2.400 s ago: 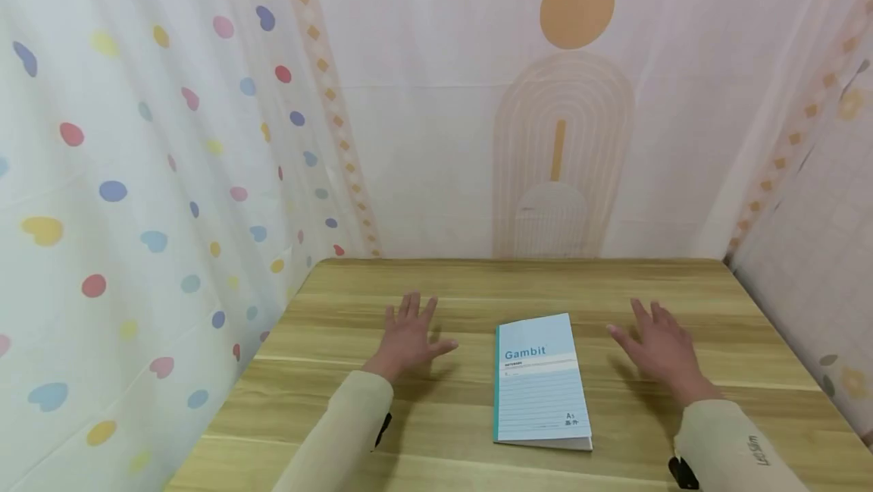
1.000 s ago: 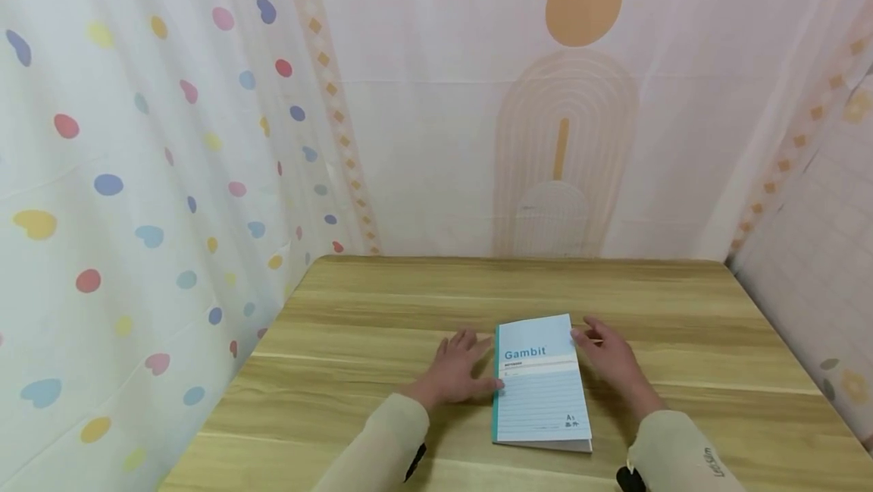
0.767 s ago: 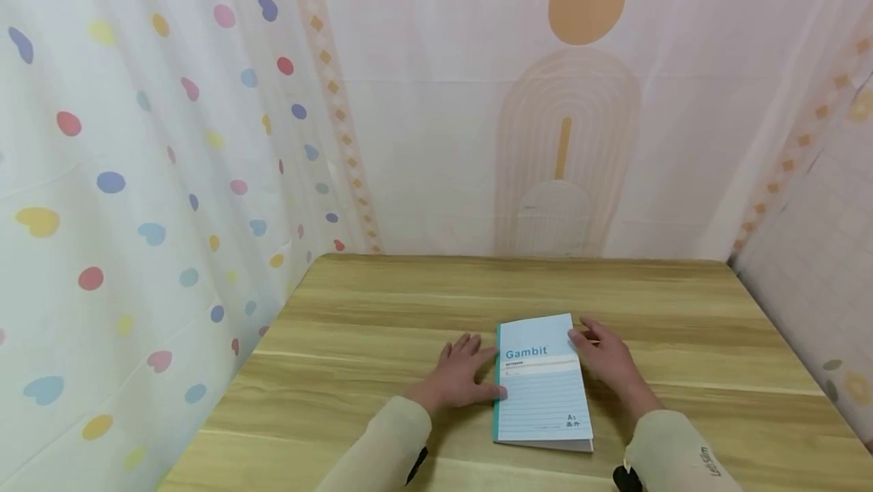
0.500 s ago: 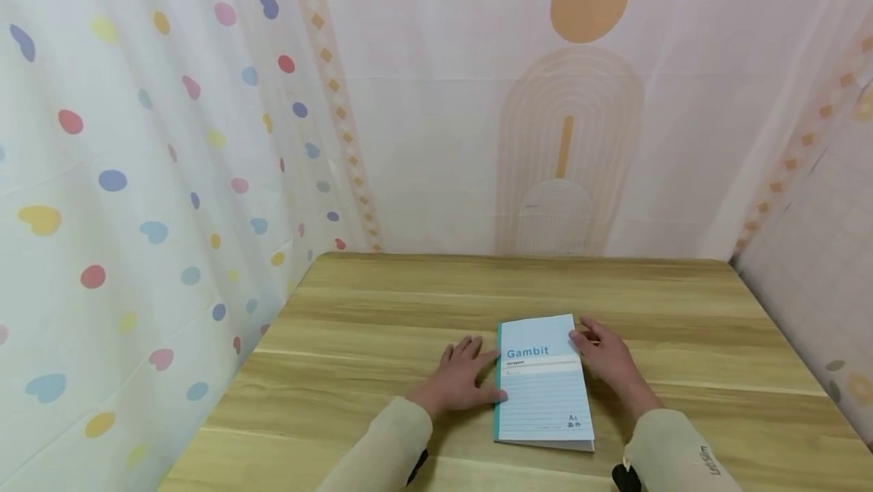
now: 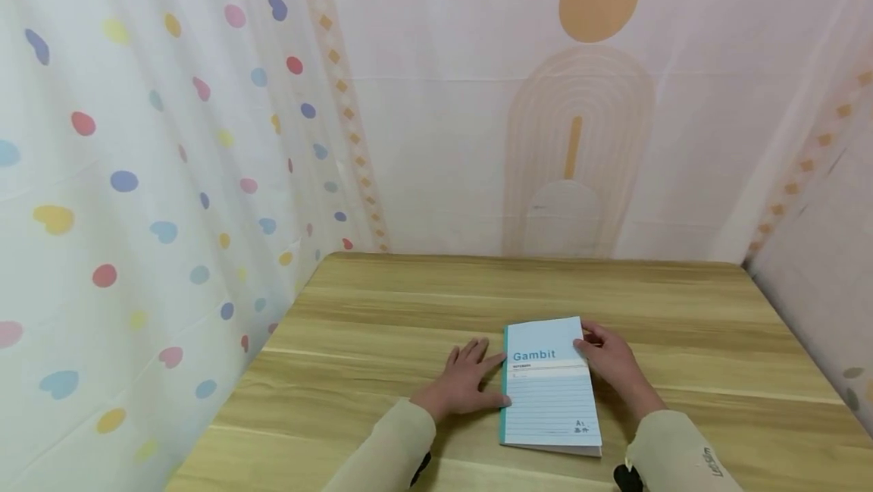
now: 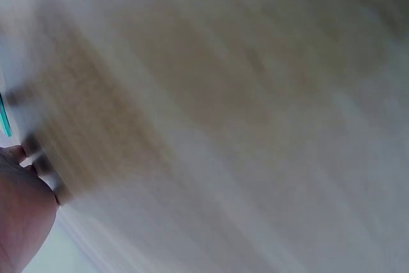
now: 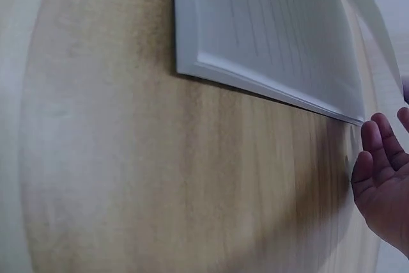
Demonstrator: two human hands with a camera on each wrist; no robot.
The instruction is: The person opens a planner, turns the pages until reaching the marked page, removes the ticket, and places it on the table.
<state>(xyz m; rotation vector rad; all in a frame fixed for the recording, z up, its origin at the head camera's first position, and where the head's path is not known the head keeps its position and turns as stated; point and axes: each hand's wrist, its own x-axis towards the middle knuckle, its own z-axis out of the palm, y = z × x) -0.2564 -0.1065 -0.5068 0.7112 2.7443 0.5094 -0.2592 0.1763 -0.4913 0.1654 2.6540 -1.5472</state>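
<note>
A pale blue notebook [image 5: 549, 401] marked "Gambit", with a teal spine strip, lies on the wooden table. Fingers spread, my left hand [image 5: 465, 386] rests flat at the spine, its thumb and index fingertips on that edge. At the opposite edge, my right hand [image 5: 612, 365] pinches the cover near the upper corner, thumb on top and fingers partly hidden behind it. The right wrist view shows the cover [image 7: 370, 14] raised off the lined pages [image 7: 275, 36], with the right hand's curled fingers [image 7: 377, 142] beside them. Only part of the left hand [image 6: 22, 215] shows in its blurred wrist view.
The wood-grain table [image 5: 382, 302] extends around the notebook on all sides. A patterned curtain [image 5: 436, 136] hangs behind its far edge, and a dotted curtain [image 5: 170, 249] hangs along the left. Black bands show at both cuffs.
Both hands have come inward from either side to the notebook. The left thumb has settled on the spine edge, and the right hand has taken hold of the cover's right edge.
</note>
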